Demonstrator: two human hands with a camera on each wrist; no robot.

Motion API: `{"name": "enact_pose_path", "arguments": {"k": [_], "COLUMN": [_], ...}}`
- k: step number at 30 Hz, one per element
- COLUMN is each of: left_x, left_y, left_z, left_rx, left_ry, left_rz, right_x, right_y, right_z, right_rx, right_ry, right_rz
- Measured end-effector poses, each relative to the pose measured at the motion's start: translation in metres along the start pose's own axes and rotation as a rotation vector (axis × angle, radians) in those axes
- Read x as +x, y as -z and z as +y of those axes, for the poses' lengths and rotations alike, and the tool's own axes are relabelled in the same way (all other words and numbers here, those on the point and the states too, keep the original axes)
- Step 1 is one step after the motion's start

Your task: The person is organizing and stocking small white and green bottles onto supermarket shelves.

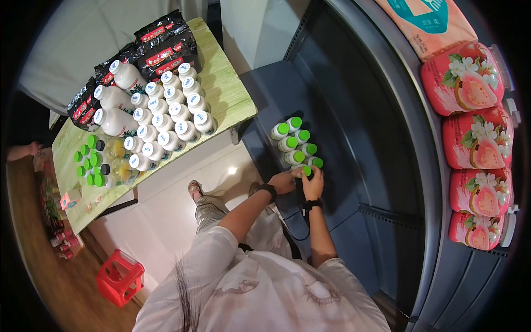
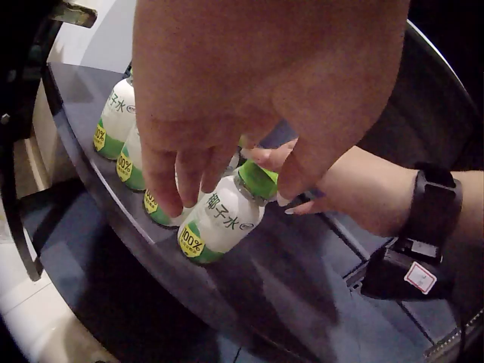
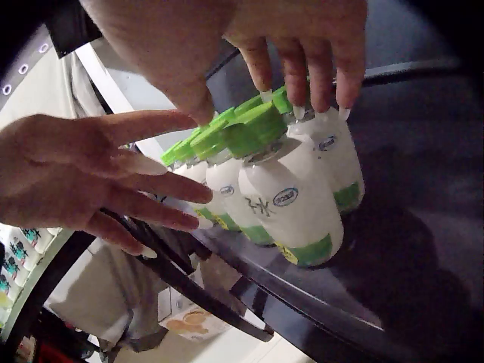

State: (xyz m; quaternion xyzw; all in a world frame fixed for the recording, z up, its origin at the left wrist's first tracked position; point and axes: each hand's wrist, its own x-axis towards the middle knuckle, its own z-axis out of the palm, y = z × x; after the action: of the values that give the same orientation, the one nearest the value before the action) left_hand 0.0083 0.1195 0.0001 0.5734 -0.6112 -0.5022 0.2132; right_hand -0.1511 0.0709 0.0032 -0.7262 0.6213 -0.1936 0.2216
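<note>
Small white bottles of coconut water with green caps (image 1: 288, 145) stand upright in two rows on the dark shelf. Both hands are at the near end of the rows, around the front bottle (image 3: 283, 208). My left hand (image 1: 283, 182) is at its left side; in the right wrist view its fingers look straight and spread, with tips beside the bottles. My right hand (image 1: 314, 186) reaches over from the other side. Its fingers point down with tips at the neighbouring bottle (image 3: 339, 155), and its thumb is close to the green caps. Part of the front bottle is hidden by the left hand in the left wrist view.
A green table (image 1: 229, 99) at left bears several white bottles (image 1: 160, 122), black packs (image 1: 166, 52) and small green-capped bottles (image 1: 91, 160). Pink guava-print packs (image 1: 470, 138) line the upper shelf at right. A red stool (image 1: 120, 276) stands on the floor.
</note>
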Motion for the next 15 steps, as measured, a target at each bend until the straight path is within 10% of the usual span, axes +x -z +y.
{"name": "enact_pose_path", "arguments": {"k": [15], "left_x": [-0.071], "left_y": [0.037], "left_z": [-0.021], "left_rx": [-0.067], "left_ry": [-0.065], "left_rz": [0.252], "right_x": [0.034], "right_y": [0.038], "right_z": [-0.025], "right_rx": [0.141], "right_ry": [0.175], "right_rz": [0.135]}}
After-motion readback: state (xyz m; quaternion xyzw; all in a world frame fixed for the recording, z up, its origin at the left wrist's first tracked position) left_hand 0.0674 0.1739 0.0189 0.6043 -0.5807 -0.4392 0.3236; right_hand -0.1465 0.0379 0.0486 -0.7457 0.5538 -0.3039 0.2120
